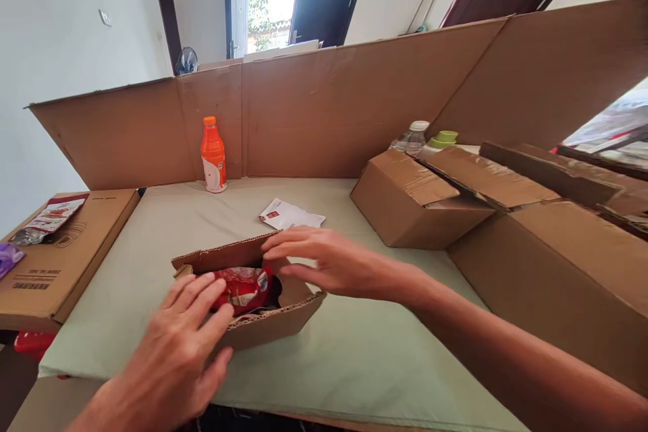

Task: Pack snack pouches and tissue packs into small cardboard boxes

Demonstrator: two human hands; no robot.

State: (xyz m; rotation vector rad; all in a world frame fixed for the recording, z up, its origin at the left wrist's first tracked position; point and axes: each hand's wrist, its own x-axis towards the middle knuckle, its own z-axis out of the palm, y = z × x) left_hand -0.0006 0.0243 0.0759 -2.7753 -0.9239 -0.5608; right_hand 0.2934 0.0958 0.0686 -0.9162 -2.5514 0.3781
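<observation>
An open cardboard box (273,327) sits on the pale green cloth in front of me, turned at a slant. Inside it lies a shiny red packet (246,287); whatever is under the packet is mostly hidden. My left hand (185,341) is over the box's near left side, fingers apart, with the fingertips at the packet's left edge. At the far right rim is my right hand (329,256), its fingers stretched out over the box edge and thumb apart. Neither hand grips anything that I can see. A white packet with red print (291,214) lies flat just beyond the box.
An orange bottle (213,155) stands by the cardboard screen (314,115) at the back. Larger cardboard boxes (557,270) fill the right side, with a clear bottle (412,137) and green lid (445,138) behind. On the left, a flat carton (75,270) carries a pouch (53,218).
</observation>
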